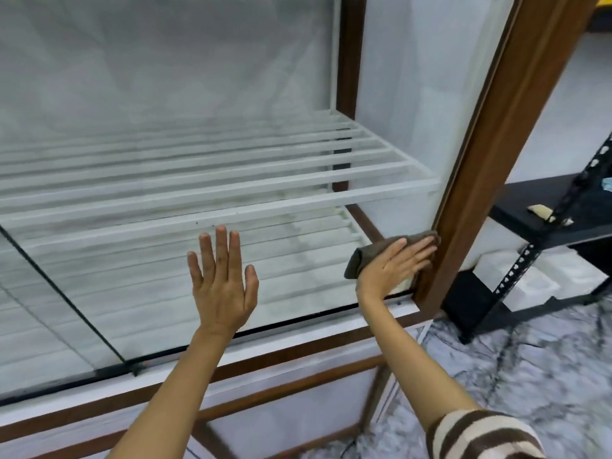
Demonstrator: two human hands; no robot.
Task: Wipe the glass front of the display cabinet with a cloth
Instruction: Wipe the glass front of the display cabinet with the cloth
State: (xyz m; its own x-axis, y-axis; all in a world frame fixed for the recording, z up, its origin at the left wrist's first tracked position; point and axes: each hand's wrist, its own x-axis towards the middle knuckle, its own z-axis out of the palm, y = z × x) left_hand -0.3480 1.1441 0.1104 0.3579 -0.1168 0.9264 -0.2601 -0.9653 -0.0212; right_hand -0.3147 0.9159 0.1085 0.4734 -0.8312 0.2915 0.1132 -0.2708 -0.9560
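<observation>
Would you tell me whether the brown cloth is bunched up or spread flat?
Bunched: the brown cloth shows folds beneath the flat right hand on the glass front.

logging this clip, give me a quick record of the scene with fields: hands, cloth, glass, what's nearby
left hand: left hand flat on the glass, fingers straight and spread
right hand: right hand presses the cloth on the glass with straight fingers
cloth: brown, at the lower right corner of the pane, against the wooden frame
inside cabinet: white slatted shelves, nothing on them
nearby: black metal rack to the right, marbled floor
</observation>
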